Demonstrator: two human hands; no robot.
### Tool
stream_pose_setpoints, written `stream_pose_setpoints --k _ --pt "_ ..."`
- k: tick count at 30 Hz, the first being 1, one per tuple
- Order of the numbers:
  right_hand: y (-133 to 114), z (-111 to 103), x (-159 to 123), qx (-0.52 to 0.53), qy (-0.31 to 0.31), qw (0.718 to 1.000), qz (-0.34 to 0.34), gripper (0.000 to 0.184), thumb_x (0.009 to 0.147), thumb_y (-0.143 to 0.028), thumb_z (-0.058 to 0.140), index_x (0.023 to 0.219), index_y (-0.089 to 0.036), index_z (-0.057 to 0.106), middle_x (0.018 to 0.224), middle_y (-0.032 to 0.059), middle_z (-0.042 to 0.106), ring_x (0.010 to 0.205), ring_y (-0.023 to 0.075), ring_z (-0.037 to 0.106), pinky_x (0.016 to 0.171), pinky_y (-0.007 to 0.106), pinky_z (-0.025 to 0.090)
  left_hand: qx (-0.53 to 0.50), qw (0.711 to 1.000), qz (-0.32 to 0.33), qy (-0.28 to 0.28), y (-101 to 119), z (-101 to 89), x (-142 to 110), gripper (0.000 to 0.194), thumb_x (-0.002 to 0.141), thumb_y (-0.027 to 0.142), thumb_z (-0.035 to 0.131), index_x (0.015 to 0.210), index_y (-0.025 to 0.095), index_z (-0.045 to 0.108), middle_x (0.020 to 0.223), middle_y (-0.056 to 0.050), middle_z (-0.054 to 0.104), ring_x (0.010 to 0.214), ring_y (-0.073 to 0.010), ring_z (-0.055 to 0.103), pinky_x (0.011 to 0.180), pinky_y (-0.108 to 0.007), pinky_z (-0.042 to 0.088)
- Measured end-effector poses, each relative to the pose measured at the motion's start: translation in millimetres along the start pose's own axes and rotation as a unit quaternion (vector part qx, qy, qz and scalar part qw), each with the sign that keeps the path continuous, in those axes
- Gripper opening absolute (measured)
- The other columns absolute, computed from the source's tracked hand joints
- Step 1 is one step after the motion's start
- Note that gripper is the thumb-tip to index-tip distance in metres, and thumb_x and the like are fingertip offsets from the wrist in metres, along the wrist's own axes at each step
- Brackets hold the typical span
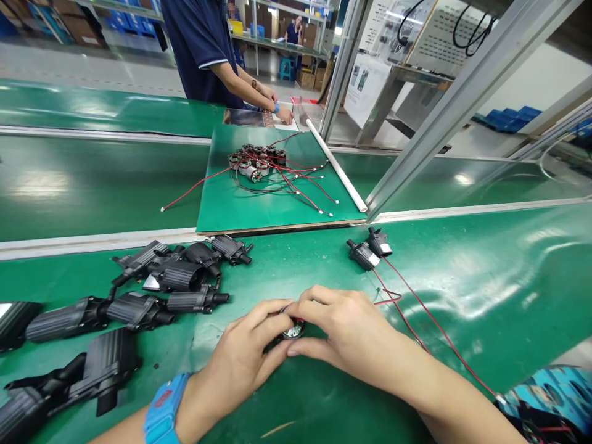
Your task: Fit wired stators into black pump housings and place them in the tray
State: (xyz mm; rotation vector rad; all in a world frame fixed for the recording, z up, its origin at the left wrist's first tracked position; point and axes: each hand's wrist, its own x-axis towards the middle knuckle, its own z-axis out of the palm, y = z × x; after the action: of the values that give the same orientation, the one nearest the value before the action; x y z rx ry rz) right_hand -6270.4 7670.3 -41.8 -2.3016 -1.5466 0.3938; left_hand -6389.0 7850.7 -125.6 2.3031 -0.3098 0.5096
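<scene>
My left hand (252, 339), with a blue band (166, 410) on its wrist, grips the left side of a small round motor (293, 332). Fingers of my right hand (340, 324) close on the same motor from the right, the thumb at its near edge. Its silver end face shows between my fingertips; the rest is hidden. Both hands are just above the green bench mat (277, 401). Left of them lie several black ribbed pump housings (139, 308). Beyond my right hand are two black pump units (364, 254) with red and black wires.
A raised green board (277, 213) ahead carries a heap of wired motors (256, 161) and a white tube (337, 166). A metal post (444, 117) slants up at right. Blue material (550, 394) sits near right. A co-worker (198, 49) stands across the bench.
</scene>
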Motion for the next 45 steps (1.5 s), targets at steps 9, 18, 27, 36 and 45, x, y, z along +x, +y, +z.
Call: stream_pose_setpoints --k 9,18,27,36,45 --pt "-10.4 12.7 -4.7 -0.151 0.033 0.987 -0.039 0.035 0.102 -0.051 0.050 0.126 -0.027 0.057 0.092 -0.0007 0.064 0.074 0.0165 0.063 0.056 0.030 0.033 0.125 0.988 0.085 -0.017 -2.9 -11.3 -6.1 0.026 0.101 0.018 0.049 0.121 0.022 0.063 0.132 -0.012 0.057 0.116 -0.0199 0.066 0.090 -0.024 0.057" --pt "8.0 8.7 -34.9 -0.261 0.028 0.962 0.076 0.030 0.097 -0.027 0.061 0.127 -0.020 0.058 0.088 0.0033 0.066 0.072 0.0196 0.066 0.051 0.030 0.036 0.043 0.987 -0.067 -0.140 2.2 6.3 39.5 0.037 0.091 0.019 0.060 0.127 0.028 0.057 0.125 -0.008 0.055 0.114 -0.0224 0.062 0.097 -0.036 0.055" --pt "96.5 -3.6 -109.9 -0.101 0.145 0.964 0.201 0.028 0.102 -0.040 0.052 0.115 -0.023 0.070 0.102 0.0064 0.074 0.097 0.0225 0.070 0.087 0.037 0.056 0.186 0.945 0.105 -0.246 4.8 40.3 139.7 0.020 0.092 0.022 0.064 0.111 0.026 0.069 0.125 -0.009 0.062 0.115 -0.0297 0.056 0.093 -0.044 0.048" --pt "198.4 -18.3 -51.8 0.032 0.264 0.941 0.208 0.033 0.101 -0.031 0.050 0.124 -0.020 0.070 0.128 0.0065 0.070 0.122 0.0177 0.063 0.108 0.031 0.047 0.238 0.941 0.106 -0.215 -0.3 83.1 174.6 0.044 0.102 0.018 0.041 0.139 0.034 0.057 0.123 -0.008 0.059 0.093 -0.0206 0.065 0.076 -0.032 0.054" --pt "222.7 2.8 -100.4 -0.018 0.285 0.929 0.235 0.059 0.089 -0.062 0.059 0.129 -0.020 0.066 0.135 0.0141 0.065 0.122 0.0295 0.063 0.109 0.046 0.049 0.196 0.952 0.106 -0.208 24.2 128.0 183.4 0.034 0.105 0.029 0.037 0.133 0.029 0.056 0.121 -0.008 0.062 0.092 -0.0222 0.071 0.071 -0.032 0.058"
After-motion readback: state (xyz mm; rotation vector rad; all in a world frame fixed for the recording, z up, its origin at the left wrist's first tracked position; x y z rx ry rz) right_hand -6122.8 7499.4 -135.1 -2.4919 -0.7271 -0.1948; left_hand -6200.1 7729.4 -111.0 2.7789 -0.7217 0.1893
